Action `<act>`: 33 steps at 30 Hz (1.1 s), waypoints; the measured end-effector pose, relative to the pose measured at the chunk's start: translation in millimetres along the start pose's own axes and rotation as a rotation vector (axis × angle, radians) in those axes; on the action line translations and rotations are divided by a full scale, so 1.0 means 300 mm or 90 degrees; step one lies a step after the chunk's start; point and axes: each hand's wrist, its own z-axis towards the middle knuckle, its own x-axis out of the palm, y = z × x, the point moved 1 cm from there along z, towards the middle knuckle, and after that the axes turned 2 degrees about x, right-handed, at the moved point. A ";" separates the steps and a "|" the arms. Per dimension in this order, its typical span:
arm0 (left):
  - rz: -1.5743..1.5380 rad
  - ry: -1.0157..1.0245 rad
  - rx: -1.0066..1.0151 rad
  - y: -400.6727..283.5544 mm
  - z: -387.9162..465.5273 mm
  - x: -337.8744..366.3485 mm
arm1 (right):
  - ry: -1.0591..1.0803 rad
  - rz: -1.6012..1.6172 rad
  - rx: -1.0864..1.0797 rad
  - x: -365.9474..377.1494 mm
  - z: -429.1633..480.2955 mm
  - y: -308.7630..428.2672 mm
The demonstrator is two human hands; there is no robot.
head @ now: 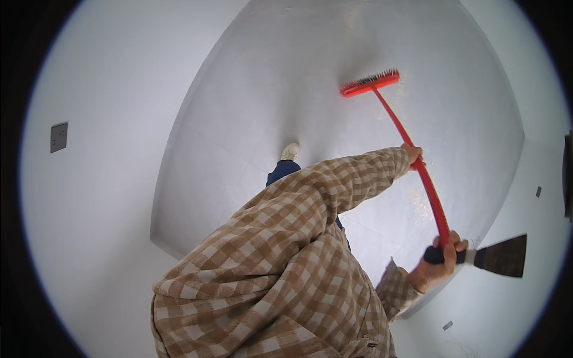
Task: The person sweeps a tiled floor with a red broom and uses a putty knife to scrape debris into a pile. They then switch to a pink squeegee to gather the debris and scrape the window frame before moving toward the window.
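My left hand (414,156) grips the red handle of a push broom (429,190) partway along its length. Near the handle's top end, my right hand (441,259) closes around it. The same hand also holds a putty knife by its black grip, and the knife's wide dark blade (502,257) points out to the right. Ahead of me is the broom head (370,84), red with red and black bristles facing away from me. Whether the bristles touch the floor, I cannot tell.
Grey floor (224,134) with faint joints and pale patches spreads between white walls (103,80) edged by grey skirting. A grey wall socket (59,137) sits at left; a small dark plate (538,191) is on the right wall. My light shoe (290,152) stands on the floor.
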 end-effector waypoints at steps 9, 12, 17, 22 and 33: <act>0.181 -0.143 0.208 0.007 -0.029 -0.301 | -0.040 0.157 0.181 -0.157 0.044 -0.045; -0.122 -0.275 0.095 0.044 -0.063 -0.411 | -0.092 0.218 0.261 -0.175 0.036 -0.090; -0.076 -0.230 0.021 0.102 -0.092 -0.351 | -0.065 0.075 0.241 -0.122 0.018 -0.048; -0.126 -0.150 0.032 0.107 0.024 -0.163 | -0.151 -0.018 0.158 -0.038 0.014 -0.029; 0.173 -0.227 0.050 0.091 0.057 -0.039 | -0.223 -0.320 0.233 -0.143 -0.036 0.007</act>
